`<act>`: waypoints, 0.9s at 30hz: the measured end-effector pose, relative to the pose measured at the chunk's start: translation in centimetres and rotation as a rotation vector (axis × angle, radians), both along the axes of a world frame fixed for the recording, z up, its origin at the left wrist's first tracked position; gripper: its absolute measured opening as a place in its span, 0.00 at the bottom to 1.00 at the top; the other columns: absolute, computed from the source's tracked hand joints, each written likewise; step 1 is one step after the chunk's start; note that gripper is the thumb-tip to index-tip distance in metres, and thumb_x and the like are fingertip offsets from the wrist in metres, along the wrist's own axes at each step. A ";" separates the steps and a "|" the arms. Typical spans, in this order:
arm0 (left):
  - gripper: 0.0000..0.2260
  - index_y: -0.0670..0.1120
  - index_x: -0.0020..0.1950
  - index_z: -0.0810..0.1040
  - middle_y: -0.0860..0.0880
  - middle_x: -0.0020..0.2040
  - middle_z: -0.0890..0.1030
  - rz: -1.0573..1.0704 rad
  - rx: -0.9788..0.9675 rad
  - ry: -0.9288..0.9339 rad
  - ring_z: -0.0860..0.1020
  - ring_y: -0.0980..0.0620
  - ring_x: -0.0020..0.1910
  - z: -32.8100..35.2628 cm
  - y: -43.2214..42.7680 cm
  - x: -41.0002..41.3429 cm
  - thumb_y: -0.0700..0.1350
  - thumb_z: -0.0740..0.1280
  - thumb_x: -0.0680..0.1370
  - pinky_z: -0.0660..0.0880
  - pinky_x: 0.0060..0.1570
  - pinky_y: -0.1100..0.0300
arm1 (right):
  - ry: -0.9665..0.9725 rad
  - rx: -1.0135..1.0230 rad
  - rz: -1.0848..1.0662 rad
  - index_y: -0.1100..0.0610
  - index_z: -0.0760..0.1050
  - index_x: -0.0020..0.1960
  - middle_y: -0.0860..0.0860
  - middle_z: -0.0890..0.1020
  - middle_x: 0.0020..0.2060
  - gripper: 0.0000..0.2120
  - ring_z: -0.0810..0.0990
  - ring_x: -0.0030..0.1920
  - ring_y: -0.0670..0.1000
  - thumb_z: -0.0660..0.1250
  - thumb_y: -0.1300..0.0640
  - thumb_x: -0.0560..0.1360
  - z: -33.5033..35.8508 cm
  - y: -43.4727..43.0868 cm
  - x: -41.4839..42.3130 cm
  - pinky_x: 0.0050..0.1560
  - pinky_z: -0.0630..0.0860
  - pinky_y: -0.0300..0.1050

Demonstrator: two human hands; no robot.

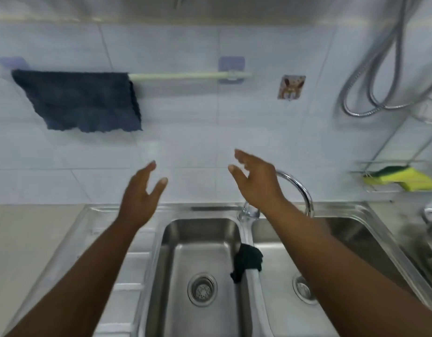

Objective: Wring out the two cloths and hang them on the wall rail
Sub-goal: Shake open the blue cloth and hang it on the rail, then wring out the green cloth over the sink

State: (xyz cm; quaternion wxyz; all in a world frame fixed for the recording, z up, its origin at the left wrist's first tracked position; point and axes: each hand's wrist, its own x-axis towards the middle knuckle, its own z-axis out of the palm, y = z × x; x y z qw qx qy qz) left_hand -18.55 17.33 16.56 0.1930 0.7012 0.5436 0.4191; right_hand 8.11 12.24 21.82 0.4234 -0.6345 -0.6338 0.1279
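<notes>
Partly blurred, faucet (pixel 298 188) hiding behind right hand (pixel 257 183) | left hand (pixel 139 198) and right grip both hanging open, empty | blue cloth (pixel 83 100) draping on rail (pixel 186 75) | dark cloth (pixel 247 260) lying over sink divider (pixel 246 239)

A home kitchen: steel double sink (pixel 127 210), tiled wall (pixel 186 132) (sponge (pixel 402 181) racked beside).

White tiled wall (pixel 186 147) behind double steel sink (pixel 200 239). Chrome faucet (pixel 300 188) at sink's back edge. Wire rack (pixel 385 176) with sponge (pixel 402 178) right of faucet, coiled hose (pixel 370 76) above rack. Beige counter (pixel 28 239) left of sink.
</notes>
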 end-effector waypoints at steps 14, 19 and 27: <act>0.30 0.44 0.77 0.59 0.46 0.76 0.63 -0.362 -0.648 0.428 0.62 0.47 0.74 -20.4 -7.1 15.9 0.48 0.67 0.78 0.58 0.72 0.58 | -0.236 -0.816 0.094 0.58 0.64 0.74 0.56 0.72 0.69 0.25 0.70 0.69 0.54 0.64 0.53 0.79 -23.0 -7.3 10.1 0.67 0.63 0.42; 0.37 0.41 0.78 0.52 0.43 0.79 0.55 -0.462 -0.555 0.506 0.65 0.41 0.73 -22.6 -6.3 18.7 0.37 0.69 0.75 0.63 0.71 0.54 | -0.281 -0.741 0.195 0.59 0.59 0.75 0.56 0.69 0.71 0.30 0.72 0.67 0.56 0.66 0.61 0.76 -25.9 -5.7 10.2 0.64 0.68 0.43; 0.26 0.51 0.70 0.70 0.47 0.60 0.74 -0.468 -0.463 0.643 0.76 0.45 0.55 -22.6 -4.9 19.6 0.43 0.68 0.72 0.78 0.51 0.50 | -0.362 -0.653 0.173 0.59 0.74 0.57 0.56 0.80 0.50 0.14 0.78 0.51 0.57 0.64 0.63 0.72 -28.5 -5.0 9.8 0.44 0.73 0.46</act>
